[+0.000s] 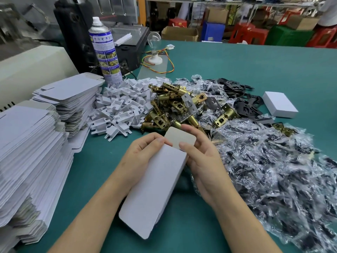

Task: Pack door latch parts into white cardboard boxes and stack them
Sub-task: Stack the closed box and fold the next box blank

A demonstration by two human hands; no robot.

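While the flap (179,138) stands open, grey side up, the box (155,183) should be held square and the flap tucked straight, in my judgement, to avoid creasing. Box: white, long, unmarked, held above the near edge of the table (255,61). Left hand (140,152) grips its far end; right hand (200,161) pinches the flap. Latches (171,105) heaped just beyond; blanks (27,152) stacked at left edge.

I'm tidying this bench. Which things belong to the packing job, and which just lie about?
Job: held box, flat boxes, inserts, latches, bagged parts, closed box.
Lying about: spray can, bulb.
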